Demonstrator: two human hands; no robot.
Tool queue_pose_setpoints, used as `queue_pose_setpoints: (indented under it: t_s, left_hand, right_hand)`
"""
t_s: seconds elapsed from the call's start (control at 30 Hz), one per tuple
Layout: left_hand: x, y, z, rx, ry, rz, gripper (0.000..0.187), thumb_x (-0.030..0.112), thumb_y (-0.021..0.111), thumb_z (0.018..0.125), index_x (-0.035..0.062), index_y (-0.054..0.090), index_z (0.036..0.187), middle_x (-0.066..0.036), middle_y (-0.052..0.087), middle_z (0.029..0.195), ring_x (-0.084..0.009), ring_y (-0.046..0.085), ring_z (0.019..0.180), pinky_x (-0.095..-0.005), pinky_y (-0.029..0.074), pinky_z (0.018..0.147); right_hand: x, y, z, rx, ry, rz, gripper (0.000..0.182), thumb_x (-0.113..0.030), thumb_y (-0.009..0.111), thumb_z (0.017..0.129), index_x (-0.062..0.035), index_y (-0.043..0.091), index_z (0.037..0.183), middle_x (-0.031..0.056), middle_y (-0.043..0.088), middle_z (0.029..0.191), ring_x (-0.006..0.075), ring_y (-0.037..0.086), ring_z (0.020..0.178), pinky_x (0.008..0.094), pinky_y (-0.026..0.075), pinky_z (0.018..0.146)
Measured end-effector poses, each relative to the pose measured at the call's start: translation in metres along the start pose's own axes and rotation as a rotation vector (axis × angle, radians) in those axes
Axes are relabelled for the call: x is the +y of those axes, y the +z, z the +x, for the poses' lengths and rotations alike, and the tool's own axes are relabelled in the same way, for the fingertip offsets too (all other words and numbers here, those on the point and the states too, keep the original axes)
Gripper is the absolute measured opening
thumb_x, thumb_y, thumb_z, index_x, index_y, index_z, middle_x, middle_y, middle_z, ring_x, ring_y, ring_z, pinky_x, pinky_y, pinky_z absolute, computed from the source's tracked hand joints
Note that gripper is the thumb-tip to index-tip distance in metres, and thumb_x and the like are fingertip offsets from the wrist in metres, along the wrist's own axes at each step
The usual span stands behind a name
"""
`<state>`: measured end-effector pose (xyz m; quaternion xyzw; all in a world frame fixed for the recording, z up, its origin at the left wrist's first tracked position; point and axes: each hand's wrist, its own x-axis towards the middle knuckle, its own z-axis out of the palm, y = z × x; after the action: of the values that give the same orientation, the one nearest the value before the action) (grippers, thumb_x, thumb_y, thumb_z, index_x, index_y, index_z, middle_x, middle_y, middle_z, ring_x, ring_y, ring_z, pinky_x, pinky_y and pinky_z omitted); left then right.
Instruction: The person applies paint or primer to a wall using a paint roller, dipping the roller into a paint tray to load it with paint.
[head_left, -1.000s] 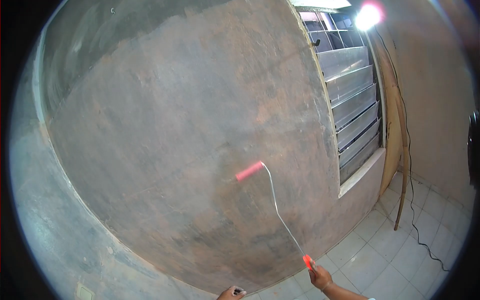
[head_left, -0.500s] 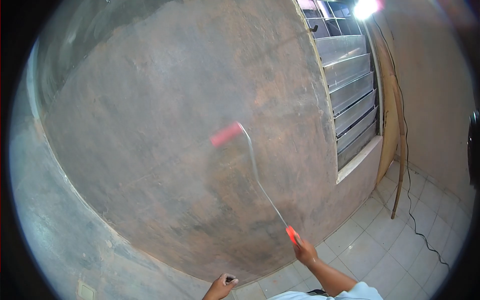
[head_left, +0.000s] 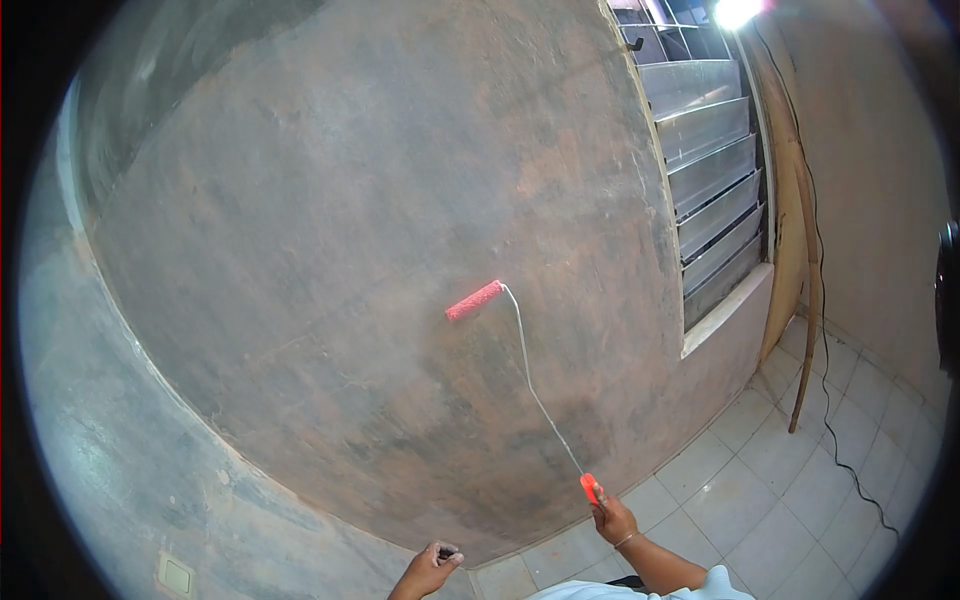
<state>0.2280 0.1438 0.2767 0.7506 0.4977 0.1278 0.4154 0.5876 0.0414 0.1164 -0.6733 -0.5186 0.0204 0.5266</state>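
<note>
My right hand (head_left: 614,521) is closed around the orange-red handle of a paint roller (head_left: 474,300). Its long bent metal rod reaches up and left to a pink sleeve, which lies at the middle of the patchy grey-brown wall (head_left: 330,200). Low in the view, left of the roller handle, my left hand (head_left: 432,568) has its fingers curled in. Something small and dark shows between its thumb and fingers, but I cannot make out what it is.
A louvred window (head_left: 710,180) is at the upper right, beside a bright lamp (head_left: 738,12). A wooden pole (head_left: 808,300) and a black cable (head_left: 850,468) stand out against the right corner and white floor tiles (head_left: 745,480). A switch plate (head_left: 175,576) is at lower left.
The roller sleeve has moved down in the view and looks sharper. My right hand is slightly lower, still on the handle. My left hand has shifted a little left. The view has tilted slightly.
</note>
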Motion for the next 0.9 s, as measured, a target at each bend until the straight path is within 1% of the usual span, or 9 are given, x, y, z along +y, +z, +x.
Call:
queue_pose_setpoints:
  t_s: [0.2, 0.3, 0.4, 0.47, 0.53, 0.63, 0.73, 0.83, 0.9]
  left_hand:
    - [0.008, 0.007, 0.005, -0.049, -0.014, 0.070, 0.035, 0.031, 0.068, 0.090, 0.0036, 0.059, 0.110, -0.012, 0.064, 0.101, -0.0211, 0.058, 0.094, -0.0367, 0.048, 0.084]
    - [0.033, 0.008, 0.002, -0.074, 0.014, 0.083, 0.035, 0.030, 0.067, 0.091, 0.0031, 0.058, 0.111, -0.012, 0.064, 0.101, -0.0206, 0.057, 0.094, -0.0374, 0.047, 0.084]
    - [0.005, 0.009, 0.001, -0.075, 0.001, 0.033, 0.035, 0.030, 0.066, 0.091, 0.0034, 0.058, 0.113, -0.013, 0.064, 0.102, -0.0204, 0.057, 0.094, -0.0366, 0.047, 0.084]
    - [-0.006, 0.010, -0.009, -0.061, -0.079, -0.003, 0.035, 0.030, 0.066, 0.091, 0.0038, 0.058, 0.114, -0.013, 0.064, 0.102, -0.0206, 0.057, 0.095, -0.0364, 0.047, 0.084]
    - [-0.010, 0.010, -0.005, -0.060, -0.150, -0.035, 0.035, 0.029, 0.066, 0.092, 0.0042, 0.058, 0.115, -0.013, 0.064, 0.103, -0.0209, 0.057, 0.096, -0.0362, 0.046, 0.085]
    - [-0.015, 0.012, -0.009, -0.092, -0.110, -0.023, 0.034, 0.029, 0.066, 0.092, 0.0049, 0.058, 0.115, -0.013, 0.063, 0.103, -0.0212, 0.057, 0.096, -0.0355, 0.046, 0.084]
    - [0.012, 0.015, 0.004, -0.043, 0.062, -0.098, 0.032, 0.027, 0.066, 0.092, 0.0047, 0.058, 0.113, -0.012, 0.063, 0.103, -0.0209, 0.056, 0.095, -0.0355, 0.046, 0.084]
    - [0.022, 0.011, -0.001, -0.036, 0.055, 0.018, 0.046, 0.038, 0.069, 0.087, -0.0014, 0.059, 0.108, -0.016, 0.068, 0.098, -0.0255, 0.065, 0.092, -0.0357, 0.050, 0.083]
    - [0.007, 0.013, -0.009, -0.054, 0.000, 0.013, 0.031, 0.026, 0.067, 0.091, 0.0041, 0.057, 0.112, -0.011, 0.063, 0.101, -0.0200, 0.056, 0.093, -0.0357, 0.047, 0.083]
  right_hand:
    - [-0.122, -0.032, 0.147, 0.100, -0.089, 0.072, 0.063, -0.017, 0.060, 0.090, -0.0270, 0.035, 0.147, 0.0153, 0.055, 0.082, 0.0384, 0.058, 0.072, 0.0462, 0.047, 0.061]
    - [-0.097, -0.008, 0.137, 0.107, -0.118, 0.057, 0.066, -0.014, 0.061, 0.089, -0.0267, 0.033, 0.148, 0.0153, 0.056, 0.085, 0.0380, 0.058, 0.071, 0.0463, 0.048, 0.061]
    - [-0.017, 0.010, 0.033, 0.076, -0.161, 0.105, 0.072, -0.011, 0.063, 0.087, -0.0278, 0.030, 0.149, 0.0176, 0.059, 0.088, 0.0396, 0.059, 0.074, 0.0464, 0.048, 0.061]
    - [-0.008, 0.008, -0.004, 0.042, -0.182, 0.142, 0.073, -0.010, 0.063, 0.087, -0.0280, 0.029, 0.149, 0.0188, 0.060, 0.089, 0.0405, 0.060, 0.075, 0.0467, 0.048, 0.061]
    - [-0.004, 0.010, -0.011, -0.094, -0.009, -0.006, 0.073, -0.011, 0.064, 0.086, -0.0274, 0.031, 0.149, 0.0190, 0.060, 0.089, 0.0414, 0.060, 0.076, 0.0482, 0.048, 0.062]
    - [-0.087, 0.003, 0.113, 0.071, -0.144, 0.069, 0.063, -0.018, 0.062, 0.089, -0.0280, 0.036, 0.146, 0.0161, 0.060, 0.088, 0.0395, 0.059, 0.073, 0.0476, 0.048, 0.060]
    - [-0.166, -0.025, 0.189, 0.095, -0.176, 0.052, 0.056, -0.017, 0.059, 0.091, -0.0171, 0.040, 0.143, 0.0170, 0.058, 0.087, 0.0393, 0.059, 0.077, 0.0476, 0.047, 0.062]
    - [-0.144, 0.010, 0.179, 0.108, -0.184, 0.070, 0.056, -0.017, 0.060, 0.091, -0.0165, 0.039, 0.143, 0.0172, 0.057, 0.086, 0.0401, 0.058, 0.077, 0.0480, 0.047, 0.062]
    - [-0.065, 0.046, 0.101, 0.072, -0.194, 0.045, 0.058, -0.016, 0.059, 0.091, -0.0176, 0.037, 0.144, 0.0184, 0.061, 0.095, 0.0420, 0.060, 0.082, 0.0482, 0.048, 0.065]
